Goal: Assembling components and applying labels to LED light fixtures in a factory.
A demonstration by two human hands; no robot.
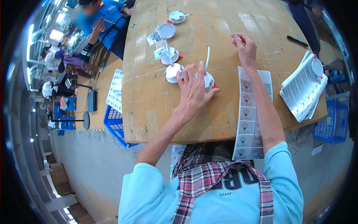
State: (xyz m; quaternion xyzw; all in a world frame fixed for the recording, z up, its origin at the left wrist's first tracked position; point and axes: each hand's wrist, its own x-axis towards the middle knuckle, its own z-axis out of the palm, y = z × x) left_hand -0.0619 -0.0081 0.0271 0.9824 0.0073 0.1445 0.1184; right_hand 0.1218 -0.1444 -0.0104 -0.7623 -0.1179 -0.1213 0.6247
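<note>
Lamps (207, 80), round, white, scuffed tan tabletop (164, 119)

Six white lamps (166, 30), one paper stack (300, 92)

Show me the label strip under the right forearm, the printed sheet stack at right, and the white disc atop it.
Label strip (245, 112): head view, on its printed left side.
Printed sheet stack (304, 89): head view, on the top sheet.
White disc (317, 68): head view, on its round face.

Bright light, fisheye-bent edges, black corners
</note>
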